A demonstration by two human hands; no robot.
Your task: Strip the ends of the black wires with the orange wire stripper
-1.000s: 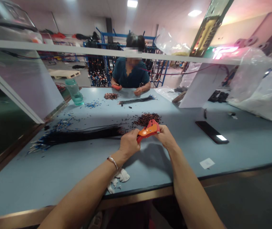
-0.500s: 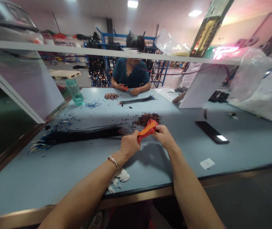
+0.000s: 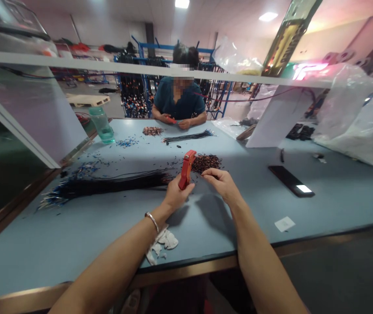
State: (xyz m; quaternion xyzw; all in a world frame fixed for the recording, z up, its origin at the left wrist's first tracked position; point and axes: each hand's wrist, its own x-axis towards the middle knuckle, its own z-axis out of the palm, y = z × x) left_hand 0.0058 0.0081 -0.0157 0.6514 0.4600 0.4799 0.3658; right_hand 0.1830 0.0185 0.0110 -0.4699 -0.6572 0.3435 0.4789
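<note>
My left hand (image 3: 177, 194) grips a red and orange wire stripper (image 3: 187, 169), its head pointing up and away from me. To its right, my right hand (image 3: 221, 185) is closed in a pinch, apart from the tool. Something dark and very small shows at those fingertips, too small to make out. Behind my hands lies a pile of small dark and copper-coloured pieces (image 3: 207, 162). Left of my hands stretches a thick bundle of black wires (image 3: 114, 186), with blue and pale ends at its far left.
Across the table a person (image 3: 179, 98) holds a red tool, near a smaller wire bundle (image 3: 189, 137). A green bottle (image 3: 102, 125) stands back left. A phone (image 3: 290, 181) and a white paper (image 3: 285, 224) lie right. A white shelf (image 3: 134, 68) spans above; white scraps (image 3: 166, 240) lie near the front edge.
My right hand has come off the wire stripper and is now pinching to its right. The tool has swung from slanting right to nearly upright in my left hand.
</note>
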